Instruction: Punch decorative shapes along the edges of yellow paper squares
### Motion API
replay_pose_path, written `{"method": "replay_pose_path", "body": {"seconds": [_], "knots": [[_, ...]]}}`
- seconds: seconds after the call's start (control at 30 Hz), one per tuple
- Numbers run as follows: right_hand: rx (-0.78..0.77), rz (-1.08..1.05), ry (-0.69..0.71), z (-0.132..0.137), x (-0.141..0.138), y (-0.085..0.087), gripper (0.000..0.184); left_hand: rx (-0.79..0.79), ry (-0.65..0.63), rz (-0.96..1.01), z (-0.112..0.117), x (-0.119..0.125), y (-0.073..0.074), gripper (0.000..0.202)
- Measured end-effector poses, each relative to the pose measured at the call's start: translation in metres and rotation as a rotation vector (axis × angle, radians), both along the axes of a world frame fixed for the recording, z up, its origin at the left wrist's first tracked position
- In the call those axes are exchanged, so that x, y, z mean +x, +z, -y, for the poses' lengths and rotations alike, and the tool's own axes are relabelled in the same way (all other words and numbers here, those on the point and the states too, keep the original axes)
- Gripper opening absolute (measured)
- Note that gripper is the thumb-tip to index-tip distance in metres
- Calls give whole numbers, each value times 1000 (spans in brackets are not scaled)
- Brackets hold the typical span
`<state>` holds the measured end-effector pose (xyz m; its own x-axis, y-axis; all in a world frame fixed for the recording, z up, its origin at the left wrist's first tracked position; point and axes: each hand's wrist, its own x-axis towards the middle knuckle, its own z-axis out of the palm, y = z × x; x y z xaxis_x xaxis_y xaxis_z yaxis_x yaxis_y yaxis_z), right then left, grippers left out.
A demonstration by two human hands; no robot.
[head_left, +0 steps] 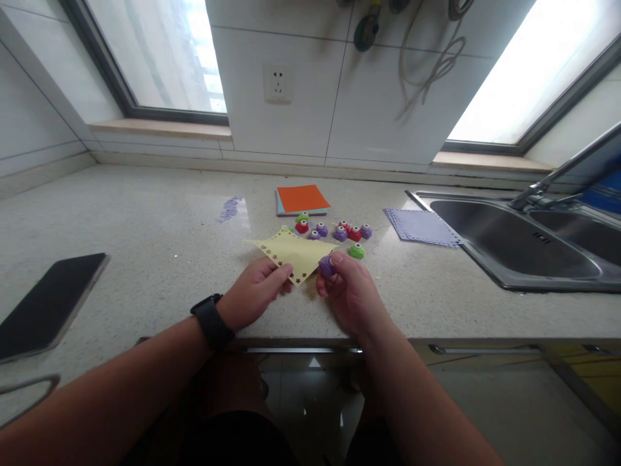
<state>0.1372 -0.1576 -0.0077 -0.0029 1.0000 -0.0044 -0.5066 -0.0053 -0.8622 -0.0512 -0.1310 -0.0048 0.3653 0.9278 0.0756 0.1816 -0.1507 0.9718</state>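
A sheet of yellow paper is pinched between the thumb and fingers of my left hand. Small shapes are punched out along its edges. My right hand grips a purple craft punch at the paper's right edge, thumb on its top; whether the paper sits in its slot I cannot tell. Just beyond the paper stand several more small punches, among them a red punch, a purple punch and a green punch.
Orange paper tops a stack at the back. Purple punched sheets lie beside the sink on the right. Purple paper bits are scattered at the back left. A dark flat slab rests on the left of the counter.
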Motion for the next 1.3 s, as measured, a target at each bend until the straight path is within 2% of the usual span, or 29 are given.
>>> {"method": "replay_pose_path", "body": {"seconds": [0.1,0.3,0.4,0.47,0.57,0.73,0.83,1.03,1.3], "knots": [[-12,32,-17,1,-1,-1,23,-21,9,99,-3,1,1,30],[-8,91,-23,1,-3,-7,27,-186,34,526,-11,1,-10,23],[34,158,-52,-1,0,-10,26,-221,49,621,-12,0,-11,26],[99,298,-92,-1,7,-9,26,-233,46,653,-12,-1,-9,28],[167,658,-157,5,24,-4,26,-238,58,693,-14,-2,-7,27],[236,1252,-166,17,47,7,20,-320,173,629,-26,-3,-7,15],[255,1445,-149,21,51,8,21,-343,157,536,-30,-3,-1,12],[266,1516,-223,24,49,0,29,-353,133,388,-26,-5,10,24],[251,1509,-227,22,52,-4,29,-422,205,428,-32,-11,4,26]]}}
